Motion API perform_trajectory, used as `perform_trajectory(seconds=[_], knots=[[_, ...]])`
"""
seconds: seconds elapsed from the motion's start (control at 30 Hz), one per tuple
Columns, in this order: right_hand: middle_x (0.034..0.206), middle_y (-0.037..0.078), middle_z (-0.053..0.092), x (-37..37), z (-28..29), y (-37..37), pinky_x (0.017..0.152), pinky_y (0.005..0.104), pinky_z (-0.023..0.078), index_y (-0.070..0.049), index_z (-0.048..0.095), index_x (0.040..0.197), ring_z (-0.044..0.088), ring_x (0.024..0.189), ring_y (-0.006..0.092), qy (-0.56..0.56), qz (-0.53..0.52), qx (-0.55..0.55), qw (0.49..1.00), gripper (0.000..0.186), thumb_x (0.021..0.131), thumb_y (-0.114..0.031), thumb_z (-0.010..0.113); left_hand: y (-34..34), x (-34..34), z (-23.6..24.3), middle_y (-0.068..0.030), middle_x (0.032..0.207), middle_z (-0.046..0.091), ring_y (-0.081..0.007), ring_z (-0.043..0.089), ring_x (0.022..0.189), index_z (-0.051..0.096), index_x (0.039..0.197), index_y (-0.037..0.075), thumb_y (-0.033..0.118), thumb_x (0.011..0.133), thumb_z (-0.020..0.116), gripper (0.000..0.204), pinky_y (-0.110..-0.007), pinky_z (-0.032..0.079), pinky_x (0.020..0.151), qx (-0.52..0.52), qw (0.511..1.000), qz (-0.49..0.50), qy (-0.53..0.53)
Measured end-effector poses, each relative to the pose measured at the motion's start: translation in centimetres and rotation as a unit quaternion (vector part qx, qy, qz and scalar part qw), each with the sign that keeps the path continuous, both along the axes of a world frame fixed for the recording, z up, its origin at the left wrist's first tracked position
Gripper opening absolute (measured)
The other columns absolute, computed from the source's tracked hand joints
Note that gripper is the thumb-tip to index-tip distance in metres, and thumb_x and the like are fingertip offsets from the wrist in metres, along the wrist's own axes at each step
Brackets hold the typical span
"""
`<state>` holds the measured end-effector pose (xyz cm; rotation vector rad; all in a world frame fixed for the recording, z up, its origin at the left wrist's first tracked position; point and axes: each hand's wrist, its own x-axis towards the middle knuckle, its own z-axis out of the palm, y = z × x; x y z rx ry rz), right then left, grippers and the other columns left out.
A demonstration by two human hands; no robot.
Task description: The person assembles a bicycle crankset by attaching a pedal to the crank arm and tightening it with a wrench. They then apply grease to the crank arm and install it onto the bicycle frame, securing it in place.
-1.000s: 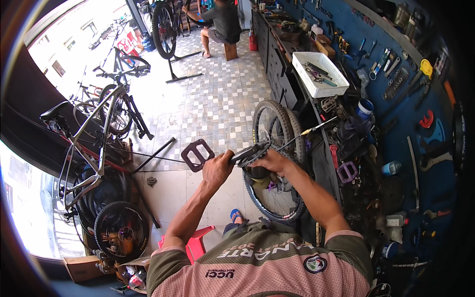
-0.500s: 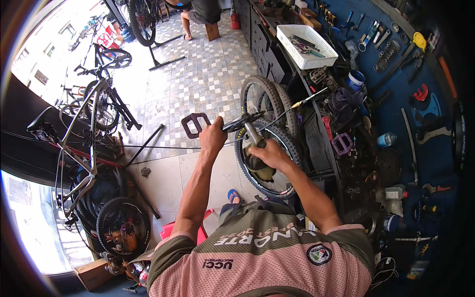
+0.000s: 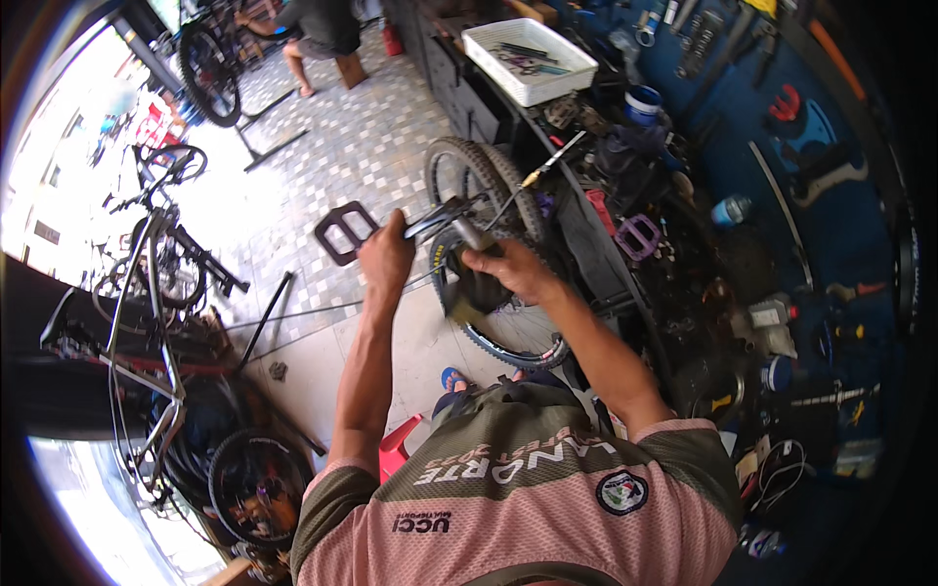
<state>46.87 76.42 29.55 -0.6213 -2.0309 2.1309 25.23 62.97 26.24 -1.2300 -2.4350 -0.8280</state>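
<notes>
My left hand (image 3: 388, 256) is closed around a bicycle crank arm (image 3: 424, 225), whose dark flat pedal (image 3: 342, 234) sticks out on the left. At the crank's right end a grey metal spindle (image 3: 473, 234) points down toward me. My right hand (image 3: 512, 270) wraps a dark olive rag (image 3: 466, 309) around this spindle, thumb on top; the rag's hanging end is smeared by motion. The hands are apart, both held up in front of my body. Behind the rag stand bicycle wheels (image 3: 523, 337), partly hidden.
To the right runs a cluttered workbench with a white basket (image 3: 528, 88) of tools and a purple pedal (image 3: 638, 237). Tools hang on a blue wall (image 3: 728, 127). A bicycle frame (image 3: 147, 283) stands left. A thin rod (image 3: 555, 159) reaches past the bench edge. Another person (image 3: 322, 34) sits far off.
The view has shifted, so the bench and both hands appear farther left. The rag's loose end has swung down and left. Both hands keep their hold.
</notes>
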Motion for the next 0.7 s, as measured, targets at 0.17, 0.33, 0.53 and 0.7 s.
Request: perform_trajectory(seconds=[0.17,0.33,0.53,0.7], knots=[[0.097,0.002,0.074,1.6,-1.4,-1.2,0.077,0.0354,0.052,-0.006,0.076,0.108,0.068,0.085,0.0166,0.010,0.008,-0.172,0.985,0.033,0.095,-0.037,0.078,0.6,0.4,0.9,-0.0158,0.080,0.073,-0.0405,0.072,0.077,0.061,0.093,0.014,0.006,0.080,0.072,0.018,-0.051,0.054,0.062,0.007,1.000,-0.003,-0.014],[0.102,0.021,0.076,9.7,-2.4,1.3,0.082,0.0472,0.056,-0.006,0.074,0.112,0.074,0.095,0.0395,-0.038,-0.080,0.280,0.956,0.044,0.095,-0.046,0.074,1.1,-4.9,-1.8,-0.0237,0.087,0.074,-0.0425,0.073,0.082,0.069,0.105,0.003,0.020,0.085,0.071,0.027,-0.051,0.054,0.071,0.065,0.978,0.124,-0.154],[0.109,0.022,0.073,13.6,3.3,11.8,0.090,0.0483,0.054,-0.002,0.053,0.139,0.071,0.103,0.0402,-0.112,-0.333,0.392,0.850,0.076,0.091,-0.057,0.076,1.9,-1.1,-2.0,-0.0049,0.057,0.057,-0.0183,0.056,0.044,0.059,0.077,0.001,0.017,0.085,0.075,0.024,-0.037,0.043,0.044,0.118,0.911,0.107,-0.379],[0.124,0.022,0.064,16.0,1.9,20.1,0.102,0.0470,0.049,0.000,0.062,0.132,0.061,0.118,0.0389,-0.134,-0.269,0.589,0.750,0.074,0.088,-0.057,0.078,3.2,8.5,-3.9,-0.0080,0.056,0.061,-0.0171,0.059,0.044,0.059,0.070,0.002,0.015,0.086,0.075,0.026,-0.034,0.042,0.041,0.077,0.871,0.052,-0.482]])
